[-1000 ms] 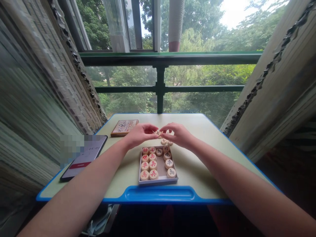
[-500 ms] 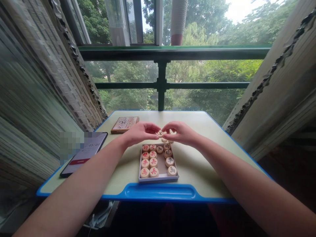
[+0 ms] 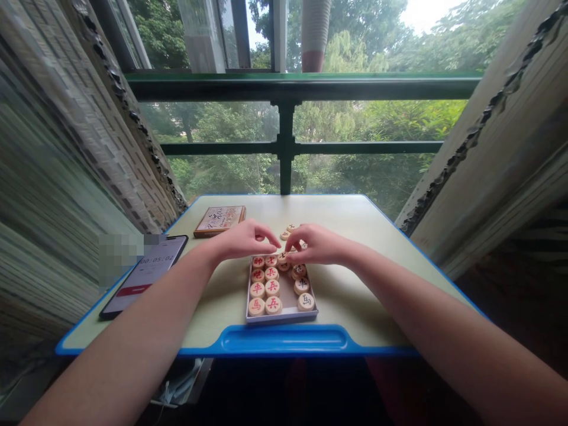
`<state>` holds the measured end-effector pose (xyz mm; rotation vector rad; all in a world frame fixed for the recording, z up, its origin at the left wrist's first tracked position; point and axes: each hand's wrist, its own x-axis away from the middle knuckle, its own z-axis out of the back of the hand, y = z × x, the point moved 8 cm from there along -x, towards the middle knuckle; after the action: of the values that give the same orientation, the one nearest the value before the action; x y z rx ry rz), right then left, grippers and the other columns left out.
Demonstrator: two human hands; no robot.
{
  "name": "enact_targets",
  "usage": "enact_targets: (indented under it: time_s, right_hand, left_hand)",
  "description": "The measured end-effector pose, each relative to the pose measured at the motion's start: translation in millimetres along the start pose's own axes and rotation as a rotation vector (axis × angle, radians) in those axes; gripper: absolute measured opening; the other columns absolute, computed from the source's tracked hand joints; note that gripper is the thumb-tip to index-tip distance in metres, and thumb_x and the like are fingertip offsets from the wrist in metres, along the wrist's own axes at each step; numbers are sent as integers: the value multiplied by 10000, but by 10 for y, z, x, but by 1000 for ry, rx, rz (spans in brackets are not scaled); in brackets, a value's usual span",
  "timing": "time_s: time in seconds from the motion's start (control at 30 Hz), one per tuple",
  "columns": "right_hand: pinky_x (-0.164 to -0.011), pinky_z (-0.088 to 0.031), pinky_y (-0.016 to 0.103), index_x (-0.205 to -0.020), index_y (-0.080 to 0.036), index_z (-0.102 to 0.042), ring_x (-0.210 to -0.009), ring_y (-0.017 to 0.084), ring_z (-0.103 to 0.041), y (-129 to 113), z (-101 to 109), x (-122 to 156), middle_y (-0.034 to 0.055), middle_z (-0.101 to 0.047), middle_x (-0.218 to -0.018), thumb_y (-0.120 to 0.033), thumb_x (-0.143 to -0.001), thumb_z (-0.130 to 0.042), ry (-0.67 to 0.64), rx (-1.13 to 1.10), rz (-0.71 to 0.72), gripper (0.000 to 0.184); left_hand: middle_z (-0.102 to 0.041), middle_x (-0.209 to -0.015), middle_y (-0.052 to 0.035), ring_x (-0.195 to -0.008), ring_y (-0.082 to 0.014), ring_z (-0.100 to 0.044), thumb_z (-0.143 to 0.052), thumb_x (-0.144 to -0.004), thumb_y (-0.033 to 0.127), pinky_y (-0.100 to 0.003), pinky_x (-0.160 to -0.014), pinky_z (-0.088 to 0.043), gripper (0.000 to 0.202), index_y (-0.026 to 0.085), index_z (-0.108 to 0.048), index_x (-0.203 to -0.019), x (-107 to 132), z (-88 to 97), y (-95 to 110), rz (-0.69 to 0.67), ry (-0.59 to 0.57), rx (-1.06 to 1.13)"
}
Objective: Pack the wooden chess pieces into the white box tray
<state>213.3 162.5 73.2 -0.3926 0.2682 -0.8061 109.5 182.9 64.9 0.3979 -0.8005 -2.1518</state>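
Note:
A shallow open box (image 3: 284, 312) on the table holds round wooden Chinese chess pieces, red-marked ones (image 3: 273, 288) in two columns on the left and black-marked ones (image 3: 302, 286) down the right side. My right hand (image 3: 310, 244) pinches a chess piece (image 3: 282, 257) with a dark character over the box's far end, above another piece there. Whether the two touch I cannot tell. Beside the box's far left corner, my left hand (image 3: 244, 239) has its fingers apart and holds nothing. Loose pieces (image 3: 285, 235) lie beyond the box, some partly hidden by my right hand.
A flat printed box lid (image 3: 219, 220) lies at the back left of the table (image 3: 368, 307). Nearer on the left is a phone (image 3: 151, 272) showing a timer. The table's front edge has a blue tray groove (image 3: 284, 339). Curtains and a green railing (image 3: 286, 148) stand around it.
My right hand has brought a chess piece from behind the box toward me, over its far end. My left hand has drawn apart from the right. The view has shifted slightly.

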Motion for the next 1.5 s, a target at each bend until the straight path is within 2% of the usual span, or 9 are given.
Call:
enact_targets:
  time_s: [0.07,0.17,0.3,0.53,1.5]
  right_hand:
    - [-599,-366,233,-819,-160,-700,-668,124,-514,0,-32,3,16,-603,-719,-291,-699,-633,-30,2,-10,190]
    - [-610,-366,239,-806,-158,-692,-687,133,-509,-14,-62,6,20,-598,-717,-288,-695,-631,-51,5,-6,182]
    - [-632,-364,244,-793,-156,-685,-749,158,-506,-35,-55,4,26,-598,-706,-272,-673,-641,-31,13,-2,172]
    - [-645,-355,243,-782,-151,-684,-764,163,-493,-43,-41,-3,26,-595,-690,-272,-665,-659,-2,43,-4,170]
    - [-610,-347,231,-749,-134,-667,-689,132,-496,-47,-65,-20,32,-591,-719,-301,-675,-672,-14,37,-8,183]
  left_hand:
    - [-667,-812,-37,-752,-153,-559,-621,-680,278,-232,-659,-413,217,163,-736,-824,-3,-11,9,-22,-15,-6]
    - [-674,-817,-46,-763,-161,-578,-605,-691,264,-234,-675,-427,208,155,-736,-810,-3,-21,10,-18,-25,2]
    - [-674,-817,-44,-780,-163,-584,-595,-702,248,-230,-685,-434,200,151,-734,-808,3,-37,47,-29,-32,0]
    - [-646,-864,-29,-756,-132,-574,-601,-713,232,-206,-681,-426,189,173,-743,-823,40,-104,166,-99,-129,-36]
    - [-601,-904,-29,-799,-144,-566,-546,-700,212,-212,-723,-435,221,183,-742,-799,29,-141,158,-80,-135,-63]
